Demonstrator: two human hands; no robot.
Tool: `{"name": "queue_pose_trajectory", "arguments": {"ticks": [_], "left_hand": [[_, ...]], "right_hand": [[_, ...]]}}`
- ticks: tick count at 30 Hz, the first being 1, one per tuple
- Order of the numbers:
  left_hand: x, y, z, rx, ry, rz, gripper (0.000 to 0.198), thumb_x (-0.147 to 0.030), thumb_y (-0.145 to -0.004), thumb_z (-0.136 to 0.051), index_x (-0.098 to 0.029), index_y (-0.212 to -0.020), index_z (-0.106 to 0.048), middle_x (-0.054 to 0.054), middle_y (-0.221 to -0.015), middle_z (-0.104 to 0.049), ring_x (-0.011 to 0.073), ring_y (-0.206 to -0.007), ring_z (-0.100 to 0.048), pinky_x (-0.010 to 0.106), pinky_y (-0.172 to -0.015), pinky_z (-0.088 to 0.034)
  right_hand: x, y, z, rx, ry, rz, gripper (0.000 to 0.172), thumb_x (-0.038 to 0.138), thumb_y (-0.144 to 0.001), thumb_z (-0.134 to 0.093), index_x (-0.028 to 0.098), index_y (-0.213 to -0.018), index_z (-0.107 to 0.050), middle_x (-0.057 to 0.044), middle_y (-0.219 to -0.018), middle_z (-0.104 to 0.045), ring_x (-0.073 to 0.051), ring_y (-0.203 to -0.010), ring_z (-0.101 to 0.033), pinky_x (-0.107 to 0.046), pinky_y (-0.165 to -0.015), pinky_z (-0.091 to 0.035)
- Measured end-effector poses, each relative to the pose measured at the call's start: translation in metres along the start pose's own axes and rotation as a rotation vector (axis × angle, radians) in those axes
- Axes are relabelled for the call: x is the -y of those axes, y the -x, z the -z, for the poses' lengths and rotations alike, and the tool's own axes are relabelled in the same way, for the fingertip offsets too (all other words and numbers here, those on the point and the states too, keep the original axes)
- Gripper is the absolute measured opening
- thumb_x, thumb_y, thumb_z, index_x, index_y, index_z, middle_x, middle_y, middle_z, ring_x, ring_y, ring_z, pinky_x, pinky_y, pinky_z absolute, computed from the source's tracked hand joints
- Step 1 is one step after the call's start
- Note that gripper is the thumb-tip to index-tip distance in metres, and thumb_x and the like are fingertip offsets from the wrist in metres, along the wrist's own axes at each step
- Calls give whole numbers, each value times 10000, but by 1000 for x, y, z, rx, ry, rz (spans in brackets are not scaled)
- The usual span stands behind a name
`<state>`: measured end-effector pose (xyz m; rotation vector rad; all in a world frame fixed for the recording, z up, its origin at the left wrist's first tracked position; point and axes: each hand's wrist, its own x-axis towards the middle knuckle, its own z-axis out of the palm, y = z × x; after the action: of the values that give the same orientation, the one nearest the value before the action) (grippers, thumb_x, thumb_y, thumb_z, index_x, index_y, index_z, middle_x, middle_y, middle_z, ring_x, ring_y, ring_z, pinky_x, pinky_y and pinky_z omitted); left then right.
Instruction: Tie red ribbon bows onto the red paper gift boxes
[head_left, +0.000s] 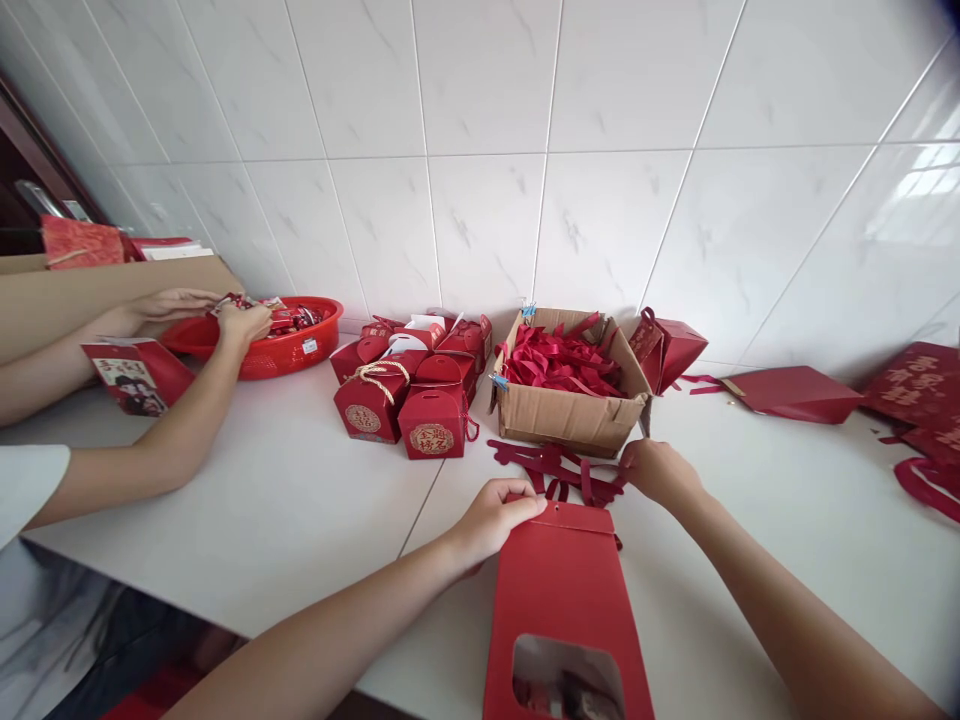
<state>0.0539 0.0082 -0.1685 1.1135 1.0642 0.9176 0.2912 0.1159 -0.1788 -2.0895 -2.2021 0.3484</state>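
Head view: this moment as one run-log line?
left hand: holds red windowed bag by top | right hand: at loose ribbons | beyond: ribbon-filled cardboard box | co-worker's hands: at red basket

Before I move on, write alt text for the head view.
The person's left hand grips the top of a red windowed package; the right hand is at red ribbons before a cardboard box of them. At left, a co-worker's hands work over a red basket of wrapped items.
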Motion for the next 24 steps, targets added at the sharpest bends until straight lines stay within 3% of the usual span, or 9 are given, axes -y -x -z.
{"name": "queue_pose_trajectory", "arguments": {"ticks": [13,20,24], "left_hand": [[-7,5,3,-7,-83,-153,314,-393,-776,-592,-166,-606,-457,-43,-543,-441,89,-495,-408,215,-489,-301],[-26,25,13,-93,-287,-479,279,-336,-840,-548,-168,-627,-486,-46,-558,-426,86,-518,-399,214,-502,-319],[-33,34,16,-151,-452,-731,292,-295,-828,-564,-169,-578,-481,-48,-517,-405,80,-493,-359,225,-497,-289]], "right_hand": [[14,11,0,-44,107,-62,301,161,-842,-452,234,-1007,-693,-115,-986,-674,-250,-890,-653,-291,-655,-436],[25,20,5,-41,175,-42,260,120,-837,-451,152,-991,-658,-144,-937,-667,-265,-869,-659,-307,-649,-441],[27,37,31,3,179,-13,160,95,-717,-579,141,-842,-667,-133,-900,-668,-286,-831,-654,-312,-608,-435]]}}
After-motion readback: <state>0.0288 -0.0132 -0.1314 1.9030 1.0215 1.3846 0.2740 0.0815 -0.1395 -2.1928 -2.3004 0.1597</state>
